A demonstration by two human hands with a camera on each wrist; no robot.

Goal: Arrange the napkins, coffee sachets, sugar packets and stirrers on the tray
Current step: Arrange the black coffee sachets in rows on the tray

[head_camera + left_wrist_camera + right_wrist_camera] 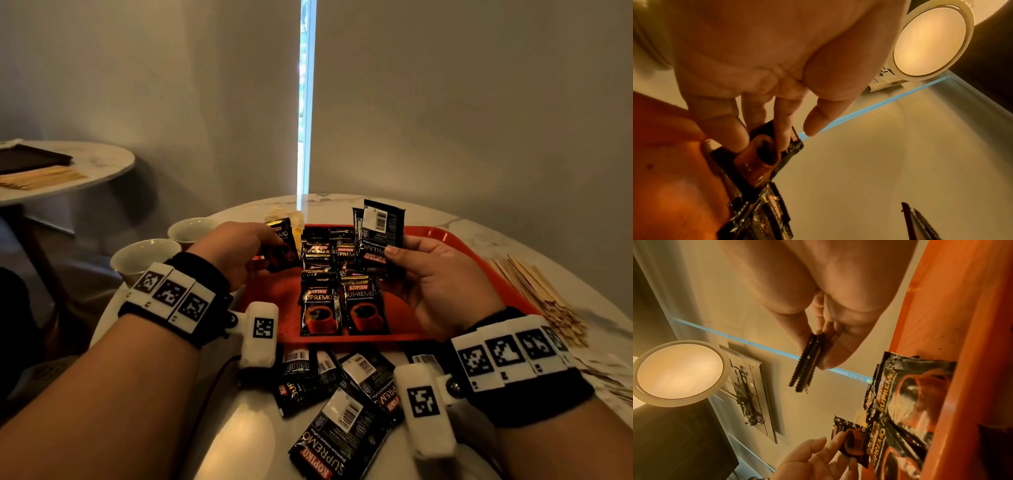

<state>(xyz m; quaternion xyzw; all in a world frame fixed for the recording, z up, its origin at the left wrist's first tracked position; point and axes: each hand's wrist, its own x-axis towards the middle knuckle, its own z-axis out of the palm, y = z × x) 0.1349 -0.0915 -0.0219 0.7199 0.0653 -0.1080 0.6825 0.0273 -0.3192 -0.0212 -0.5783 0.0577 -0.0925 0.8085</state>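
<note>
A red tray (455,240) lies on the marble table with several black Kopiko coffee sachets (344,301) laid in rows on it. My left hand (236,253) pinches one sachet (284,245) above the tray's far left corner; the same sachet (764,154) shows between my fingers in the left wrist view. Over the tray's right side my right hand (428,277) holds a small stack of sachets (380,236) upright, seen edge-on as sachets (807,368) in the right wrist view. More loose sachets (342,404) lie on the table in front of the tray. Wooden stirrers (537,294) are piled to the tray's right.
Two pale cups (144,257) stand left of the tray near the table edge. Something pale and crumpled, perhaps napkins (284,214), lies behind the tray's far left corner. A second round table (99,164) at far left carries a dark tray and more stirrers.
</note>
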